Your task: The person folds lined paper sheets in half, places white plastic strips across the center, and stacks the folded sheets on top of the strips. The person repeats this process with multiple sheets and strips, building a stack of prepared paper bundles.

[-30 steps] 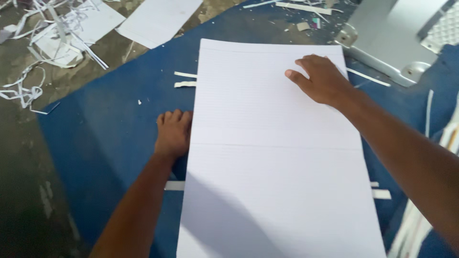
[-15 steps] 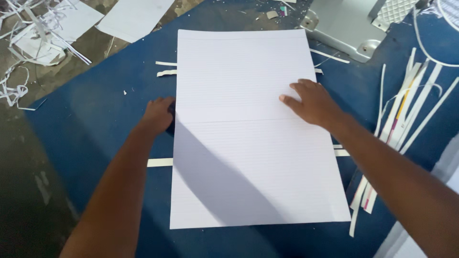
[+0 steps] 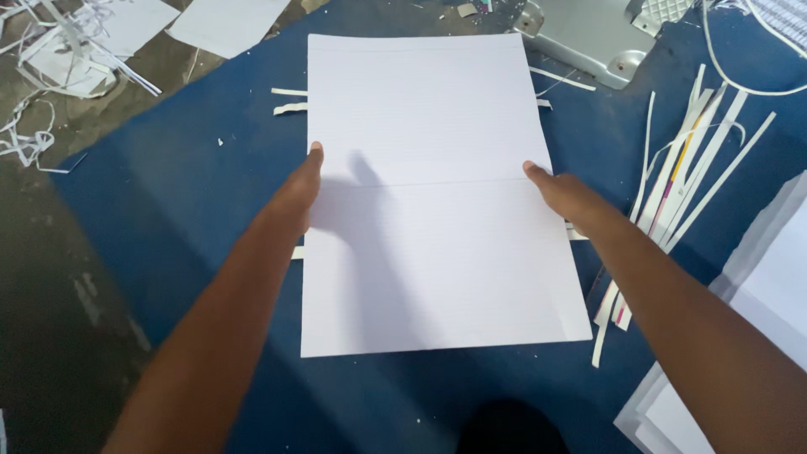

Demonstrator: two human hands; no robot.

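Both hands flank the big white ruled sheet [image 3: 433,193] lying flat mid-bench on the blue cover [image 3: 168,193], left hand [image 3: 296,195] and right hand [image 3: 565,195] pinching opposite side edges at its crease, apparently to square it; paper strips [image 3: 685,160] lie right.

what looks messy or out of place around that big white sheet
The white sheet lies flat and undamaged between the left hand and right hand. Loose paper strips lie scattered on the blue mat to its right, and tangled offcuts litter the floor.
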